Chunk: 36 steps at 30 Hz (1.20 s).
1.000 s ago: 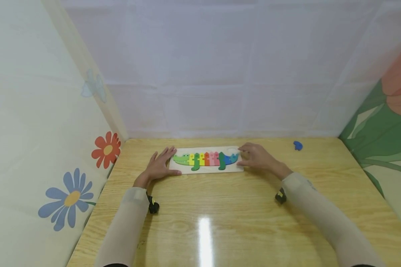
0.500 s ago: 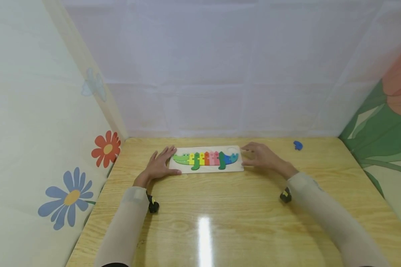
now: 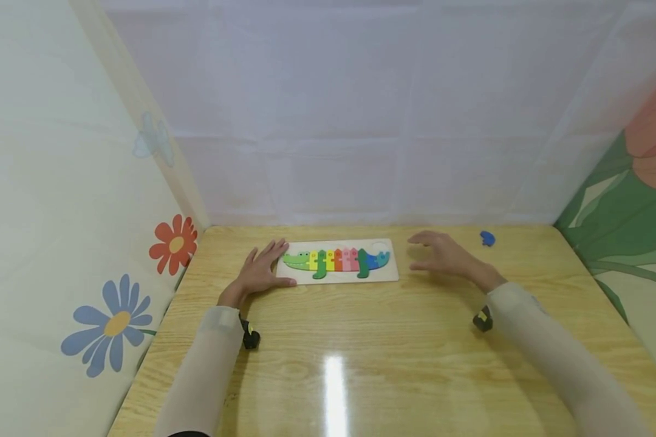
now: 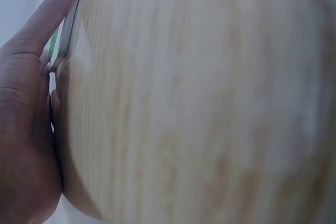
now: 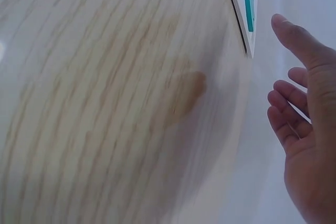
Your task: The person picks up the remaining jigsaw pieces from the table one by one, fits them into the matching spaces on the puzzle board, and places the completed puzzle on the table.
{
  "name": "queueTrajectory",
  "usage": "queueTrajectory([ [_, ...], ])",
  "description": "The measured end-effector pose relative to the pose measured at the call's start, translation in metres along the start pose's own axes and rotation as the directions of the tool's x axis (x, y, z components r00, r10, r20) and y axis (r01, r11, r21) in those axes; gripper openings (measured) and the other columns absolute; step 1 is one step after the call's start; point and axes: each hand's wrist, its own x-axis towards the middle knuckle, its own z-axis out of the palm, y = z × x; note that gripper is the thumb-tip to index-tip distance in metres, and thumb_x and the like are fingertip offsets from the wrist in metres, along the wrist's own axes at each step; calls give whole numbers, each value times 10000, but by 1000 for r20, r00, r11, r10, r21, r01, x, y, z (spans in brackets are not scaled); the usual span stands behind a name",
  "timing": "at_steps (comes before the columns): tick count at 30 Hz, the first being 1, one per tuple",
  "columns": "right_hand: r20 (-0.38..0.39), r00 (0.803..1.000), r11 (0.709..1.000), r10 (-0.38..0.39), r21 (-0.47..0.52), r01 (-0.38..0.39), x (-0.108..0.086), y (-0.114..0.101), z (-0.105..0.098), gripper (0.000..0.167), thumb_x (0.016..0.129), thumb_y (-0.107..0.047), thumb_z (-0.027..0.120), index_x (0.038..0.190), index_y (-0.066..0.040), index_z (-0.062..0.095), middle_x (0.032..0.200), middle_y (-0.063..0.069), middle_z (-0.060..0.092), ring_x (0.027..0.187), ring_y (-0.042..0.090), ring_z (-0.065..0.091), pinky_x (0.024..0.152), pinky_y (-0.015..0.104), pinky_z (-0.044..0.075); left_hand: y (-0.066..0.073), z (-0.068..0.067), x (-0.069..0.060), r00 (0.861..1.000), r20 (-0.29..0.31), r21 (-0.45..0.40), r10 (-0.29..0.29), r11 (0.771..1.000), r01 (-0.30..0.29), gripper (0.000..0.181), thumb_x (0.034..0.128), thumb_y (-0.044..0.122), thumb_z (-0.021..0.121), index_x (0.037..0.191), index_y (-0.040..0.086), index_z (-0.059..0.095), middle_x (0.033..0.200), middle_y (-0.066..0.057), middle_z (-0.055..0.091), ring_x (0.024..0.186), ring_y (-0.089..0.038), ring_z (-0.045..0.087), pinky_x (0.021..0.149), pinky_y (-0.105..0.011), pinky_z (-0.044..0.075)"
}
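On the table lies a pale wooden crocodile puzzle board [image 3: 339,278] with colourful pieces: a light green head, yellow, orange, pink and green middle pieces, a blue tail. A round-edged recess shows at its upper right corner. My left hand [image 3: 258,273] rests on the board's left end, fingers spread at the top corner and thumb on the bottom corner; the thumb lies straight along the edge in the left wrist view. To the right of the board, my right hand [image 3: 445,255] hovers with loosely bent fingers, holding nothing. Beyond it lies a loose blue puzzle piece [image 3: 487,238].
The wood-grain table [image 3: 393,352] extends toward me, with a bright light reflection near its front. A white cloth wall [image 3: 328,121] rises behind it. Flower-printed cloths stand on the left and right sides.
My right hand has let go of the board's right end and moved right, away from it. The left hand and the board stay in place.
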Motion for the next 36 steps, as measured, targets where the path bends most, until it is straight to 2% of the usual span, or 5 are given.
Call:
queueTrajectory([
  [6, -23, 1000, 1000, -3, 1, 3, -10, 8, -11, 713, 849, -273, 917, 1416, 47, 627, 1434, 241, 630, 1263, 437, 633, 1043, 580, 534, 1, -1, 0, 1000, 1, 2, 4, 1000, -4, 1130, 868, 579, 818, 1707, 125, 213, 1784, -90, 127, 1649, -331, 38, 1275, -626, -74],
  [14, -28, 999, 1000, 15, 21, -15, -22, 19, -19, 730, 866, -303, 904, 1437, 43, 611, 1456, 249, 610, 1282, 454, 611, 1042, 611, 523, 0, -2, -1, 1000, -3, 5, 4, 1000, -4, 1125, 870, 577, 816, 1705, 118, 217, 1783, -95, 130, 1649, -337, 39, 1275, -626, -75],
  [19, -34, 999, 999, 21, 25, -20, -29, 25, -24, 724, 870, -271, 903, 1440, 57, 601, 1448, 260, 613, 1273, 481, 607, 1040, 632, 512, 1, -1, 0, 1000, -1, 15, 5, 1000, -5, 1126, 868, 585, 813, 1704, 116, 221, 1783, -96, 130, 1648, -338, 46, 1276, -628, -69],
  [28, -81, 996, 999, 32, 15, -31, -41, 34, -42, 705, 864, -250, 904, 1425, 59, 609, 1420, 301, 615, 1216, 542, 617, 997, 672, 516, 1, 0, 1, 1000, -5, 13, 9, 1000, -9, 1118, 870, 571, 819, 1703, 117, 227, 1782, -96, 137, 1648, -337, 54, 1276, -628, -68],
  [36, -66, 996, 997, 68, 34, -65, -53, 45, -57, 704, 879, -214, 887, 1450, 66, 583, 1470, 295, 580, 1310, 508, 562, 1060, 680, 470, 0, 0, 0, 1000, -6, 7, 6, 1000, -6, 1125, 865, 573, 823, 1702, 113, 228, 1781, -101, 139, 1648, -339, 51, 1276, -627, -71],
])
